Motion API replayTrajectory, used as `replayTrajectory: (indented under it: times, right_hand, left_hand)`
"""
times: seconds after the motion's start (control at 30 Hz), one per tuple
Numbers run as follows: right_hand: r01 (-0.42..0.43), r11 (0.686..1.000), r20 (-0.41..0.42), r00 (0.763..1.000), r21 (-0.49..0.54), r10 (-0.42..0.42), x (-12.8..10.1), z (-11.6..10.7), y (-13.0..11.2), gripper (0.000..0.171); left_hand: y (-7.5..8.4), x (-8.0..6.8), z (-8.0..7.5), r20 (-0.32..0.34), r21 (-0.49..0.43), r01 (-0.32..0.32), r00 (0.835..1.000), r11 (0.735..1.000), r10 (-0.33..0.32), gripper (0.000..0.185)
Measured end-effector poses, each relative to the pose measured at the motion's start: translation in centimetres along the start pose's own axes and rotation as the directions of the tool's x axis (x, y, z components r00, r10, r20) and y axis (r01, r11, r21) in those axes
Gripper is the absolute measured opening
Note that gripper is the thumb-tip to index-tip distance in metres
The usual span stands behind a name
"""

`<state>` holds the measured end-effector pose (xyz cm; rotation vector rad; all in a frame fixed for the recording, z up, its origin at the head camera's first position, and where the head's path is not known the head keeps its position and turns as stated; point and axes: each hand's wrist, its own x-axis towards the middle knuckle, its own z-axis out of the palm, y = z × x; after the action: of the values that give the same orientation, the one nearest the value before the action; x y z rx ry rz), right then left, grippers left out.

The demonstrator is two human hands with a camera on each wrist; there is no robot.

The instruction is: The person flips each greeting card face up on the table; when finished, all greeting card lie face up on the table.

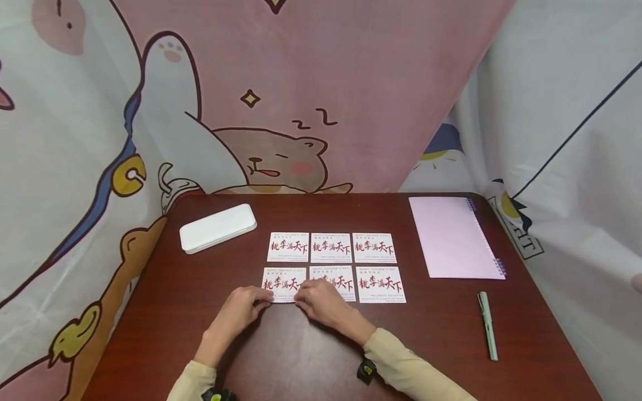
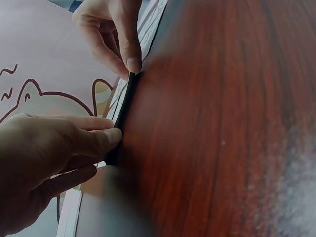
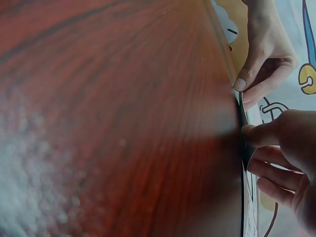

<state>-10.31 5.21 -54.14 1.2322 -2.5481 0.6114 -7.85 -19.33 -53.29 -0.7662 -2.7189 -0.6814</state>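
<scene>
Presently catalogued: six printed cards in a two-by-three grid on a dark red table (image 1: 301, 356).

Item in hand: the front-left card (image 1: 283, 281), flat at the near left corner of the grid, its near edge taken by both hands.

Left hand (image 1: 243, 308): wrist on the table, fingers curled, thumb and forefinger pinching the card's near-left corner; the left wrist view shows the thumb (image 2: 101, 140) pressed against the card's edge.

Right hand (image 1: 322, 301): forearm angled in from the right, fingers curled together, thumb and forefinger nipping the near-right edge; it overlaps the front-middle card (image 1: 337, 278).

Risks, as judged:
- The right hand's knuckles rest over the front-middle card, so any drag could skew it and disturb the row.
- The card's edge lies flush with the table, so the fingertips may slip off, or crease the corner if pinched hard.
- Unequal lift by the two hands could bend the card.

Also present: a white case (image 1: 218, 227) at back left, a pink notebook (image 1: 453, 236) at right, and a green pen (image 1: 487, 324) near it.
</scene>
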Motion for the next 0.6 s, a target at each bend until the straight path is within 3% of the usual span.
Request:
replayTrajectory:
  times: [0.17,0.4,0.6]
  right_hand:
    - [-0.019,1.000,-0.002,1.000,-0.010,0.019,-0.08,0.03,0.01,0.005]
    - [-0.022,1.000,-0.043,0.999,-0.008,0.021,-0.38,0.42,0.03,0.008]
    - [-0.012,1.000,-0.108,0.994,0.016,0.014,-0.32,-0.25,-0.27,0.013]
  left_hand:
    - [-0.24,0.00,0.30,0.002,0.003,-0.015,1.000,1.000,0.015,0.019]
    - [-0.21,-0.21,0.43,-0.017,0.010,0.012,1.000,1.000,-0.012,0.020]
    - [-0.15,-0.70,-0.50,-0.031,0.002,0.045,0.998,0.999,-0.045,0.026]
